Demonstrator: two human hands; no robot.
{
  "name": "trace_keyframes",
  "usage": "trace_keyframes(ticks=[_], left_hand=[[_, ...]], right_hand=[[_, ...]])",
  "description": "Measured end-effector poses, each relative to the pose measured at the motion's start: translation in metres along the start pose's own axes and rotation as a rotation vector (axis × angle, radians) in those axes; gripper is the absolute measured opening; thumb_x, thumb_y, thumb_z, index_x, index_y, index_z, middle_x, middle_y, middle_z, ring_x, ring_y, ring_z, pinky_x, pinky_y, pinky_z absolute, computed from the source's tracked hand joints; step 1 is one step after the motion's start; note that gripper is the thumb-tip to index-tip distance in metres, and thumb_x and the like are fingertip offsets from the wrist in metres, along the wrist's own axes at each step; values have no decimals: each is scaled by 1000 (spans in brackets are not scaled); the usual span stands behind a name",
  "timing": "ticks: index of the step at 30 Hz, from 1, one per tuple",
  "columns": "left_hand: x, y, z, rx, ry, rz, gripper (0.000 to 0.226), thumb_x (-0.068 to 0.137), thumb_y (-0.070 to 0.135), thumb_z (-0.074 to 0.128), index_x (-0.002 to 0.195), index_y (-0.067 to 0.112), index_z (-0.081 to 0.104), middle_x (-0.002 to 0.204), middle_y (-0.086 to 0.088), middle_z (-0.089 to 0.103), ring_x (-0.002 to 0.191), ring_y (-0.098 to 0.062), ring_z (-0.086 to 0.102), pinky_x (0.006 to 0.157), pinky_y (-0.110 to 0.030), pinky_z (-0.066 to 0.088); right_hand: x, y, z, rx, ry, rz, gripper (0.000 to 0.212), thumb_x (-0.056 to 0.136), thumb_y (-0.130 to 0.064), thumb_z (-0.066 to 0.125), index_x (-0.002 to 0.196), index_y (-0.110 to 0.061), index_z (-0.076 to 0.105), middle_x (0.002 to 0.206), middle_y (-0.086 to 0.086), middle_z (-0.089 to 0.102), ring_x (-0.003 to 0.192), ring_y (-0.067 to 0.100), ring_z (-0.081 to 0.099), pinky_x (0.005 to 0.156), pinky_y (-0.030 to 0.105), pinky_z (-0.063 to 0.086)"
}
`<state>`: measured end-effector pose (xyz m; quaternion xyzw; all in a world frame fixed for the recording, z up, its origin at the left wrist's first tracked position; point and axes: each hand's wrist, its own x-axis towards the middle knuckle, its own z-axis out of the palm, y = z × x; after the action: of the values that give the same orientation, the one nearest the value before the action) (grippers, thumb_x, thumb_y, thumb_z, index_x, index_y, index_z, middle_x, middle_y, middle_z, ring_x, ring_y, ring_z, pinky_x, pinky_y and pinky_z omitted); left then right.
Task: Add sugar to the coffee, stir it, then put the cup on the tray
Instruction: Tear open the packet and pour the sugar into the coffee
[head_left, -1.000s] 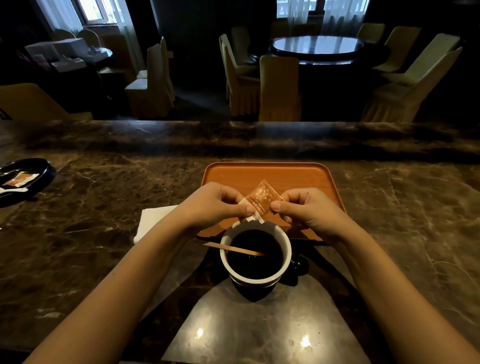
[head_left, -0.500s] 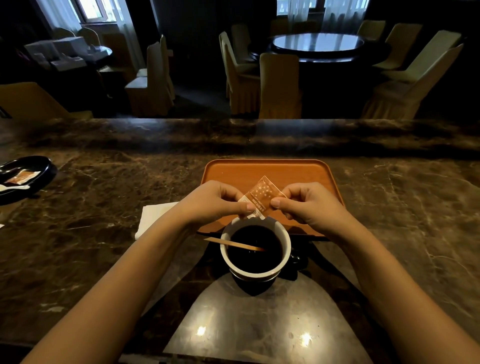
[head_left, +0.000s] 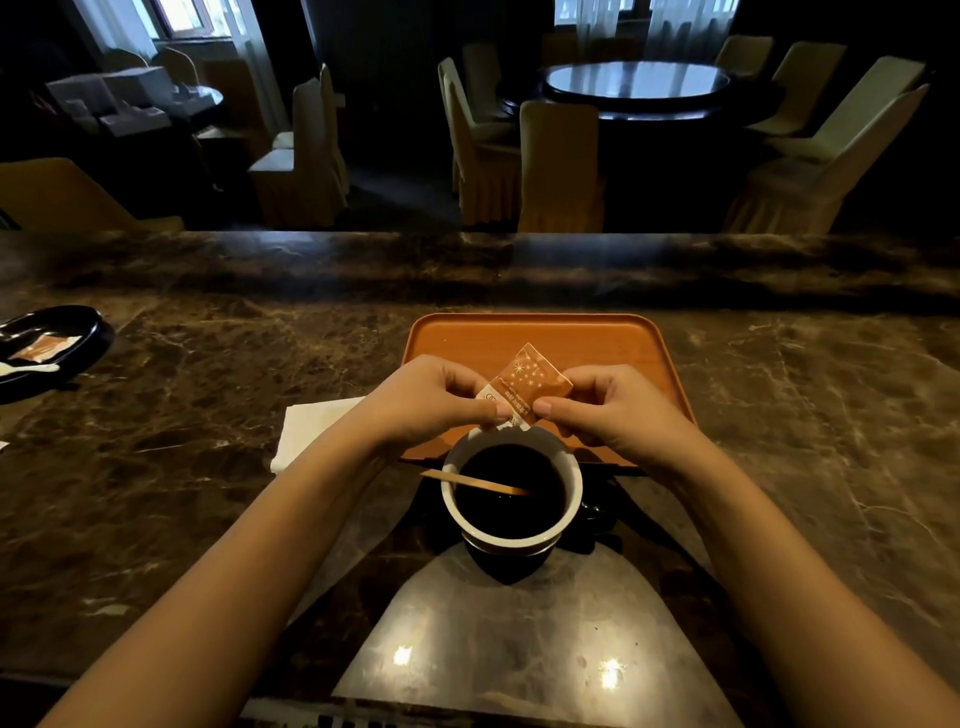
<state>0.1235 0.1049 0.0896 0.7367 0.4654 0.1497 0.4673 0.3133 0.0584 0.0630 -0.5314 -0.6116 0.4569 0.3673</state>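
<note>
From the head camera, the left hand (head_left: 434, 400) and the right hand (head_left: 613, 410) meet over the far rim of the cup (head_left: 511, 491). Both pinch the same sugar packet (head_left: 527, 384): the left thumb and forefinger are closed on its lower left corner, the right thumb and forefinger on its lower right edge, and the two thumb tips sit just beside each other. The packet stands tilted like a diamond above the fingers, its lower white edge just above the cup's rim; whether it is torn open cannot be told.

Just below the fingers, nearer the person, the white-lined cup holds black coffee (head_left: 511, 488). A wooden stirrer (head_left: 472, 483) leans over the rim on the left-hand side, its tip dipping into the coffee. The cup rests on the marble counter (head_left: 208, 415), not on the tray.

Beyond the fingers lies the orange tray (head_left: 535, 338), its near edge hidden behind both hands. To the left of the left wrist lies a white napkin (head_left: 306, 431). Well off to the left of the hands, a black dish (head_left: 57, 343) holds another packet (head_left: 44, 347).
</note>
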Motion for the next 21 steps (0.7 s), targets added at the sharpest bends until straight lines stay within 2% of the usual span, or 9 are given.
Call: trace_keyframes(ticks=[6,11,18,21], left_hand=[[-1,0,2,21,24,-11,6,79,20,65,80,18,71,84,4,72,79,-3,66,68,-14,42],[-4,1,1,14,13,1,6,79,20,65,76,20,71,80,6,71,76,-1,64,70,-15,43],[-4,1,0,-4,28,10,10,78,22,66,82,16,72,90,1,73,87,-8,66,80,-20,46],[-5,2,3,1,37,10,6,77,23,67,77,18,72,87,2,73,84,-7,66,76,-18,46]], right_hand=[[1,-1,3,8,8,-31,13,83,-16,64,88,-5,71,63,-6,66,53,-3,58,49,7,41],[1,-2,3,-72,28,-61,16,84,-16,64,84,-1,69,56,-7,61,49,-5,54,48,7,40],[-2,-7,-3,-42,-13,-49,11,85,-15,62,79,-9,69,47,-14,60,44,-5,51,44,5,37],[-4,-8,-3,-39,-23,-45,11,85,-15,62,77,-12,68,47,-16,61,43,-6,51,44,5,38]])
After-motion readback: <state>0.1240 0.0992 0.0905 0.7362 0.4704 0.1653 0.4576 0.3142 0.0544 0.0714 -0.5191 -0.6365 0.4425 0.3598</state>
